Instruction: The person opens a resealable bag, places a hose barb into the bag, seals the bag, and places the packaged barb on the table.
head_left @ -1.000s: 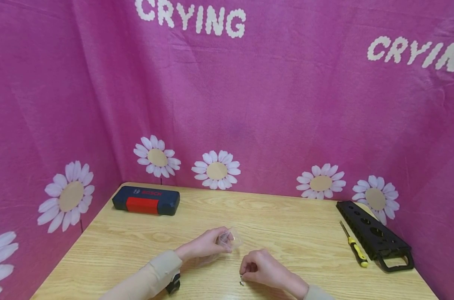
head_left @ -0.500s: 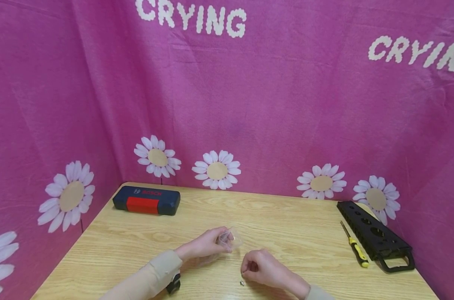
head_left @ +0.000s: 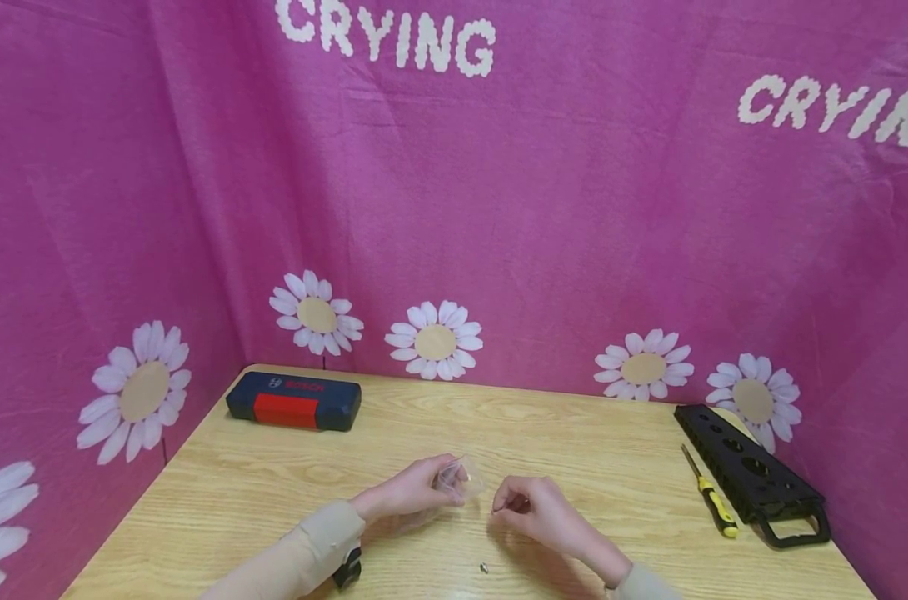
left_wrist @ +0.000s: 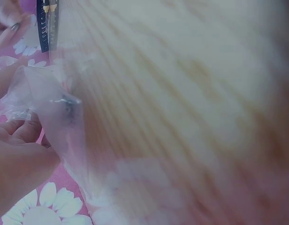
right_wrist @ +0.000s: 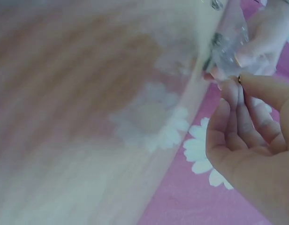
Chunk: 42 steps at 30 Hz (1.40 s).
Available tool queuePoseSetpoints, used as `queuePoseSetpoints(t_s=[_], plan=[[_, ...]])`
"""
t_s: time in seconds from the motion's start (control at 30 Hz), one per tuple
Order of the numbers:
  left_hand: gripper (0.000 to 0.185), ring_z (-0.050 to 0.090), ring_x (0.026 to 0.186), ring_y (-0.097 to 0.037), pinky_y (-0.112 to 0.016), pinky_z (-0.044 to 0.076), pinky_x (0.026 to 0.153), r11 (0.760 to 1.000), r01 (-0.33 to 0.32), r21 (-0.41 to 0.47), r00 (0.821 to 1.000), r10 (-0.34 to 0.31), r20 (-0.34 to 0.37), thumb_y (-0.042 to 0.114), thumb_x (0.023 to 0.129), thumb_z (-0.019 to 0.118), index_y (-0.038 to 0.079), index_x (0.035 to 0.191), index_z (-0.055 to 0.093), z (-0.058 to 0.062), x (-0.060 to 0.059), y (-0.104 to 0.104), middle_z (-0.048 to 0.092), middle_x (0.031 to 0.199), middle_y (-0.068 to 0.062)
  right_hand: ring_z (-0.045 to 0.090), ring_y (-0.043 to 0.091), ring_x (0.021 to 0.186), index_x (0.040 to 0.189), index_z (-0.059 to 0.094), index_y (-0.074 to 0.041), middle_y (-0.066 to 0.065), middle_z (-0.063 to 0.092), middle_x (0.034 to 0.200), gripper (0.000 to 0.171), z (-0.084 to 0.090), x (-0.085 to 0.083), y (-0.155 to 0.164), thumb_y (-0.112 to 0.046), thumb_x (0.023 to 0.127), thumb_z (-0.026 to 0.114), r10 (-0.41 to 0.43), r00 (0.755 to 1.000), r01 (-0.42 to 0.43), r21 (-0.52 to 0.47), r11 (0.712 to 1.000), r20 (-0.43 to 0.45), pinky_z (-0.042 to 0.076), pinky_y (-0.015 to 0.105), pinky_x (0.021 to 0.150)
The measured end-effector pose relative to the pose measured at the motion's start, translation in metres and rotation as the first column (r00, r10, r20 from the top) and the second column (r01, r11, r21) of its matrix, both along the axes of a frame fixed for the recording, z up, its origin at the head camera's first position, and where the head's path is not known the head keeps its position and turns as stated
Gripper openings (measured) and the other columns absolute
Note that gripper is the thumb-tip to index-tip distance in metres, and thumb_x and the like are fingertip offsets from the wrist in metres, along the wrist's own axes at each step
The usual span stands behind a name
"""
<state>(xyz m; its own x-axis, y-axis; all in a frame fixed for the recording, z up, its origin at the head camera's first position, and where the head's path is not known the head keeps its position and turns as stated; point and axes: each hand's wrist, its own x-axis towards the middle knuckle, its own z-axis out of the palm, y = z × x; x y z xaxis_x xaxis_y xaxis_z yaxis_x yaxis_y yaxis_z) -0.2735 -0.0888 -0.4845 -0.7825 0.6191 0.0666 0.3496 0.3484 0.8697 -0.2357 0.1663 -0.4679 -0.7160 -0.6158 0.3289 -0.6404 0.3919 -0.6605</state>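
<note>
My left hand (head_left: 416, 487) grips a clear plastic bag (head_left: 461, 477) over the middle of the table. Small dark metal pieces (left_wrist: 69, 107) show through the bag's film in the left wrist view. To the right of the bag, my right hand (head_left: 538, 510) pinches a tiny dark metal piece (right_wrist: 239, 79) between thumb and fingertips. Most of that piece is hidden by the fingers. A small silvery metal part (head_left: 484, 567) lies on the table below the right hand, apart from it.
A dark blue and red Bosch case (head_left: 292, 402) lies at the back left of the wooden table (head_left: 544, 425). A yellow and black screwdriver (head_left: 716, 504) lies at the right beside a black slotted tool rack (head_left: 754, 479). A black object (head_left: 346, 569) sits under the left forearm.
My right hand has lifted from the small metal parts and moved up and slightly right, carrying a tiny piece. One silvery part stays on the table. The left hand and bag have kept still.
</note>
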Motion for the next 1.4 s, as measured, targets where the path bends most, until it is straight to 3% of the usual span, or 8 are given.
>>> queuePoseSetpoints(t_s=[0.33, 0.73, 0.93, 1.1, 1.4], plan=[[0.023, 0.06, 0.092, -0.006, -0.024, 0.05, 0.086, 1.0, 0.003, -0.001, 1.0, -0.003, -0.015, 0.007, 0.095, 0.077, 0.001, 0.112, 0.062, -0.001, -0.001, 0.001, 0.069, 0.099, -0.004, 0.063, -0.001, 0.076, 0.088, 0.071, -0.003, 0.006, 0.074, 0.084, 0.009, 0.021, -0.015, -0.004, 0.004, 0.09, 0.077, -0.126, 0.992, 0.126, -0.062, 0.99, 0.01, 0.058, 0.023, 0.068], [0.025, 0.06, 0.089, -0.002, -0.022, 0.05, 0.084, 0.999, 0.033, 0.011, 0.999, -0.033, -0.019, 0.006, 0.096, 0.075, -0.004, 0.114, 0.06, 0.0, -0.001, 0.0, 0.07, 0.098, -0.006, 0.064, 0.0, 0.075, 0.089, 0.072, -0.002, 0.008, 0.075, 0.083, 0.008, 0.025, -0.025, -0.028, 0.004, 0.09, 0.076, -0.097, 0.995, 0.096, -0.029, 0.995, -0.017, 0.058, 0.022, 0.07], [0.024, 0.061, 0.091, -0.005, -0.023, 0.049, 0.086, 1.0, 0.01, -0.014, 1.0, -0.009, 0.015, 0.008, 0.097, 0.074, -0.001, 0.114, 0.06, 0.001, 0.0, 0.001, 0.07, 0.1, -0.002, 0.066, 0.002, 0.074, 0.089, 0.072, -0.001, 0.009, 0.076, 0.083, 0.008, 0.026, -0.027, -0.038, 0.005, 0.089, 0.077, -0.078, 0.997, 0.078, -0.026, 0.997, -0.007, 0.06, 0.024, 0.07], [0.024, 0.061, 0.095, -0.007, -0.025, 0.049, 0.088, 0.999, -0.003, -0.033, 1.0, 0.004, 0.01, 0.009, 0.097, 0.075, 0.001, 0.116, 0.062, 0.001, -0.001, 0.002, 0.07, 0.104, -0.002, 0.066, 0.002, 0.073, 0.089, 0.072, -0.001, 0.008, 0.076, 0.083, 0.007, 0.026, -0.027, -0.039, 0.004, 0.09, 0.077, -0.09, 0.996, 0.09, -0.017, 0.996, -0.003, 0.059, 0.023, 0.069], [0.026, 0.063, 0.094, -0.006, -0.023, 0.051, 0.088, 0.999, 0.034, -0.003, 0.999, -0.034, -0.029, 0.006, 0.096, 0.074, -0.004, 0.116, 0.061, 0.0, -0.001, 0.0, 0.072, 0.101, -0.008, 0.065, 0.002, 0.075, 0.089, 0.072, -0.002, 0.008, 0.075, 0.082, 0.009, 0.024, -0.026, -0.03, 0.006, 0.089, 0.077, -0.084, 0.996, 0.084, -0.03, 0.996, -0.022, 0.059, 0.023, 0.07]])
